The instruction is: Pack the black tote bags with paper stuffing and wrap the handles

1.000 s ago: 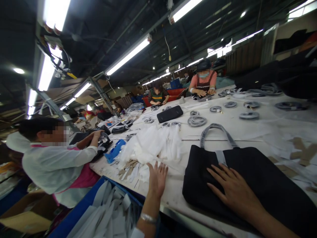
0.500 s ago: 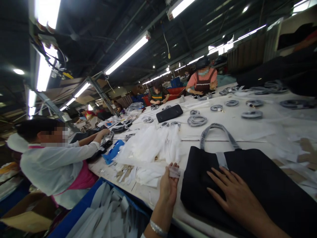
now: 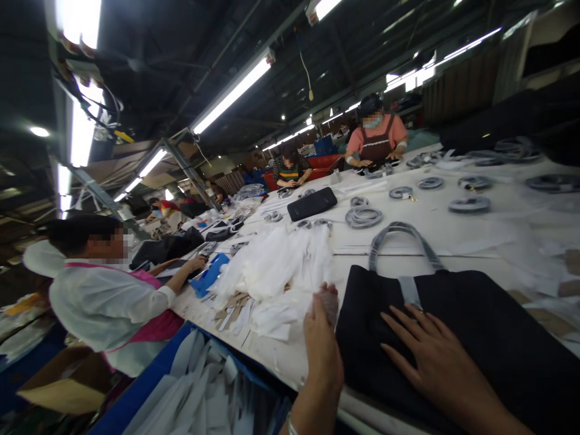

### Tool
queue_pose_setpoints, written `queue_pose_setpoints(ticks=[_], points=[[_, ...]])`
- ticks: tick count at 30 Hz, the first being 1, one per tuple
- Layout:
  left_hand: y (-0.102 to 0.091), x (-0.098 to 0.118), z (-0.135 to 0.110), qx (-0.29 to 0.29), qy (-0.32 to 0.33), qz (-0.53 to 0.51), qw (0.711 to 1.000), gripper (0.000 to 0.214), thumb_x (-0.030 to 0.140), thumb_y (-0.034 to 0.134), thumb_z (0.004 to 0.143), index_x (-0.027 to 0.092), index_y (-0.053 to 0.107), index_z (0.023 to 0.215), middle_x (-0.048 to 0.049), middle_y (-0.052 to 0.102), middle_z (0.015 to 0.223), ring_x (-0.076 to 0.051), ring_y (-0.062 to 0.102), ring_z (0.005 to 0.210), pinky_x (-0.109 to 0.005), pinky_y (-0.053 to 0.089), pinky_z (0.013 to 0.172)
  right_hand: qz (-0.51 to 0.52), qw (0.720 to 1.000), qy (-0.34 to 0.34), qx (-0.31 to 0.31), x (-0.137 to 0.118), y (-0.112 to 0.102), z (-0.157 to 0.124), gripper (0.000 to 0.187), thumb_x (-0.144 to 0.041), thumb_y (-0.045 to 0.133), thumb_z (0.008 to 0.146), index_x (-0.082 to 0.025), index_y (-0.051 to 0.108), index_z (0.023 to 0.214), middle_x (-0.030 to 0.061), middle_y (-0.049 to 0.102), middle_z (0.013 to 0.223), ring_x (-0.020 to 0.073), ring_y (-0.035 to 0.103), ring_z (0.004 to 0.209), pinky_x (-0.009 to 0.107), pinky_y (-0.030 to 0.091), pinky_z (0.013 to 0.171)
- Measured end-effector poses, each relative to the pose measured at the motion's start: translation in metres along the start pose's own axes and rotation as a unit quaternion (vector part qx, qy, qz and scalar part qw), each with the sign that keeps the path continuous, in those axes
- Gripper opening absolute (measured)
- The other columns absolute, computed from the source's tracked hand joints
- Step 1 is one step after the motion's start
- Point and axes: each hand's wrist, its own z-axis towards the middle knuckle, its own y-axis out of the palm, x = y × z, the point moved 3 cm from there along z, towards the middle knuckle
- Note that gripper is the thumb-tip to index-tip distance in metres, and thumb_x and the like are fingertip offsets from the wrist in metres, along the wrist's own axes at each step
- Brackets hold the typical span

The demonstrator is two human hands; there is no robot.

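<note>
A black tote bag [image 3: 471,296] lies on the table at the right, its wrapped handle [image 3: 401,229] arching away from me. A pale grey strip [image 3: 409,290] crosses the bag's top edge below the handle. Across the bag's front rests my right hand [image 3: 435,350], flat with spread fingers, a ring on one of them. Just off the bag's left edge is my left hand [image 3: 322,338], its fingers curled round a piece of clear plastic film [image 3: 330,303]. The film's lower part is hidden by the hand. Beyond it lies a heap of white plastic film [image 3: 272,263].
A blue bin [image 3: 140,377] of pale strips stands below the table edge at left. Coiled straps [image 3: 364,217] and a black case [image 3: 312,205] lie farther back. A co-worker [image 3: 104,296] bends over the table at left; another person [image 3: 378,139] works across it.
My left hand has moved slightly right and up, closer to the bag, and the film is now gathered at its fingers. My right hand stays flat. The left co-worker's arms have lowered.
</note>
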Motion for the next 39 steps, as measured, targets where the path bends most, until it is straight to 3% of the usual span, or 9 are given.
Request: queue_pose_setpoints(ticks=[4,9,15,19,27,29,32,36,39], points=[[0.030,-0.041,-0.028,-0.152,0.042,0.210,0.965,0.033,0.035,0.059,0.092,0.016,0.072,0.115,-0.0126,0.067,0.125,-0.028,0.054,0.127,-0.041,0.030,0.118,0.000,1.000,-0.008,-0.005,-0.001,-0.003,-0.002,0.052,-0.044,0.056,0.088,-0.021,0.057,0.135,0.0096,0.058,0.138,0.0356,0.047,0.130,0.055,0.041,0.102],[0.045,-0.075,-0.043,-0.266,0.099,0.315,0.906,0.036,0.029,0.051,0.094,0.019,0.066,0.125,-0.0108,0.063,0.131,-0.029,0.050,0.130,-0.043,0.023,0.120,0.029,0.999,0.016,0.012,-0.002,-0.005,-0.004,0.057,-0.010,0.052,0.082,-0.022,0.055,0.138,0.0091,0.064,0.130,0.0289,0.050,0.130,0.050,0.042,0.107],[0.044,-0.085,-0.038,-0.317,0.114,0.333,0.881,0.038,0.031,0.051,0.095,0.024,0.062,0.130,-0.0061,0.057,0.139,-0.028,0.043,0.137,-0.047,0.011,0.123,0.093,0.995,0.026,-0.028,0.011,-0.021,-0.005,0.046,-0.012,0.045,0.087,-0.018,0.062,0.129,0.0107,0.061,0.134,0.0260,0.052,0.129,0.048,0.044,0.108],[0.047,-0.090,-0.042,-0.348,0.138,0.345,0.860,0.037,0.028,0.051,0.095,0.028,0.061,0.131,-0.0044,0.055,0.141,-0.029,0.039,0.140,-0.052,0.001,0.123,0.142,0.979,0.143,0.020,0.031,-0.048,-0.025,0.038,-0.021,0.040,0.095,-0.017,0.064,0.124,0.0101,0.067,0.126,0.0231,0.062,0.117,0.039,0.053,0.100],[0.060,-0.090,-0.052,-0.364,0.159,0.381,0.835,0.050,0.032,0.073,0.080,0.035,0.062,0.129,-0.0034,0.039,0.153,-0.035,0.017,0.147,-0.057,-0.013,0.118,0.150,0.937,0.291,0.120,0.035,-0.078,-0.048,0.064,-0.041,0.048,0.094,-0.022,0.028,0.151,0.0123,0.051,0.144,0.0286,0.054,0.128,0.042,0.051,0.102],[0.060,-0.093,-0.052,-0.371,0.186,0.436,0.799,0.051,0.038,0.071,0.081,0.036,0.060,0.131,-0.0039,0.035,0.155,-0.036,0.017,0.148,-0.059,-0.011,0.118,0.169,0.919,0.335,0.123,0.038,-0.088,-0.054,0.067,-0.043,0.050,0.094,-0.023,0.025,0.152,0.0119,0.055,0.141,0.0277,0.057,0.124,0.039,0.055,0.096],[0.058,-0.102,-0.051,-0.365,0.255,0.561,0.698,0.053,0.044,0.062,0.088,0.039,0.050,0.139,-0.0028,0.027,0.159,-0.036,0.019,0.147,-0.065,-0.001,0.117,0.190,0.890,0.392,0.133,0.050,-0.110,-0.072,0.055,-0.046,0.050,0.093,-0.027,0.040,0.144,0.0077,0.063,0.132,0.0245,0.063,0.115,0.034,0.056,0.092],[0.056,-0.110,-0.050,-0.343,0.346,0.666,0.565,0.057,0.046,0.052,0.094,0.043,0.033,0.147,-0.0037,0.026,0.160,-0.034,0.025,0.145,-0.066,0.016,0.114,0.162,0.850,0.489,0.114,0.078,-0.131,-0.112,0.034,-0.053,0.054,0.086,-0.027,0.068,0.102,0.0040,0.075,0.102,0.0250,0.072,0.091,0.033,0.058,0.082],[0.054,-0.111,-0.050,-0.326,0.386,0.691,0.516,0.058,0.046,0.049,0.095,0.042,0.028,0.149,-0.0052,0.028,0.159,-0.033,0.029,0.144,-0.064,0.024,0.112,0.215,0.812,0.539,0.066,0.096,-0.124,-0.133,0.035,-0.055,0.058,0.081,-0.026,0.074,0.093,0.0046,0.077,0.091,0.0279,0.073,0.085,0.035,0.059,0.075]])
